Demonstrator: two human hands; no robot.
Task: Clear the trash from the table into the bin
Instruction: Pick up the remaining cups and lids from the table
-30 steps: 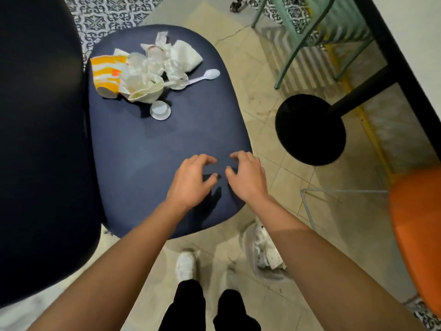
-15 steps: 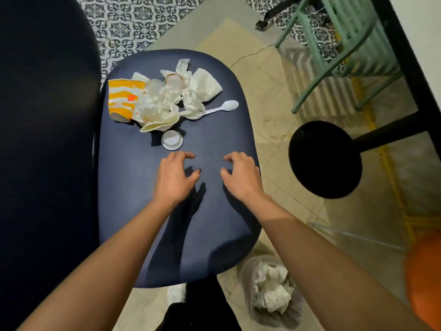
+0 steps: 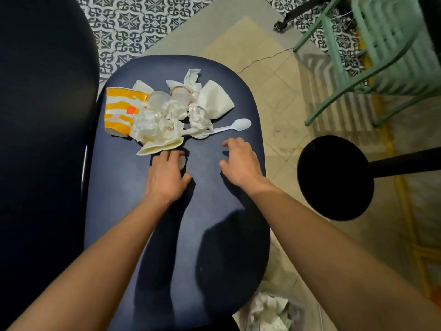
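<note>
Two bare hands reach out over a dark blue oval table (image 3: 167, 247), palms down. At the table's 9 o'clock side, just beside its edge, sits a large dark rounded surface (image 3: 43, 115).

On the tabletop at about 11 o'clock a yellow-and-white striped paper cup (image 3: 120, 111) lies on its side. Touching it, toward 12 o'clock, is a heap of crumpled white wrappers and napkins (image 3: 167, 113), with a flattened cream paper piece (image 3: 162, 146) at the heap's 6 o'clock edge.

The left hand (image 3: 167, 177) rests near the table's middle, at 6 o'clock from the heap. Its fingers are loosely spread and laid over a small white lid (image 3: 183, 162), only a sliver of which shows; whether they grip it cannot be told. Its fingertips reach the cream paper.

A white plastic spoon (image 3: 233, 126) juts from the heap toward 3 o'clock, bowl outward. The right hand (image 3: 241, 161) is at 6 o'clock from the spoon, near but apart from it, its fingers loosely curled and holding nothing.

On the floor at the table's 5 o'clock edge stands the bin (image 3: 296, 314), with crumpled paper inside. At 3 o'clock lies a black round base (image 3: 334, 177), and at 1 o'clock a pale green chair (image 3: 381, 56).
</note>
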